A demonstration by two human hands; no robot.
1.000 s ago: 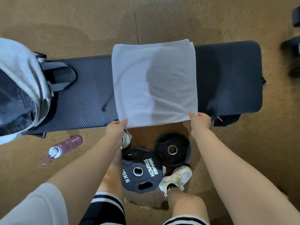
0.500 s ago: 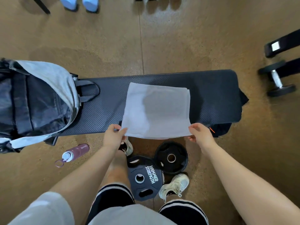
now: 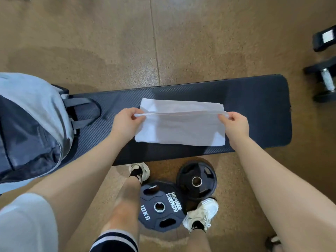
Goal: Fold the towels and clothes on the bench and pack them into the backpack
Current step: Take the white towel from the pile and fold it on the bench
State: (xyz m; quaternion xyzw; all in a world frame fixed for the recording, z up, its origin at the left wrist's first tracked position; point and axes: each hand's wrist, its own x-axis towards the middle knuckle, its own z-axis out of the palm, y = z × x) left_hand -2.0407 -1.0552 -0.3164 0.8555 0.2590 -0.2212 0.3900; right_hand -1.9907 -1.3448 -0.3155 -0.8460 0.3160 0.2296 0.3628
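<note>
- Head view, the hands: the left hand pinches the left end of a lifted edge of the white towel, and the right hand pinches the right end of the same edge. Both hands hold cloth, with the edge stretched straight between them.
- Head view, the towel: it lies in the middle of the dark worktop. The lifted edge is above the middle of the towel, and a strip of the layer below shows beyond it, so I judge that a fold away from the person is half made.
- Head view, the backpack: it rests on the left end of the worktop, well apart from the towel. I cannot tell if something is inside, or if its mouth is open.
- Head view, what is left: this fold must be laid down, perhaps one more fold made, and then the towel packed. No other towel or clothes show on the worktop from here.
- Head view, the floor: two weight plates lie near the person's shoes, and a dumbbell lies at the right.
</note>
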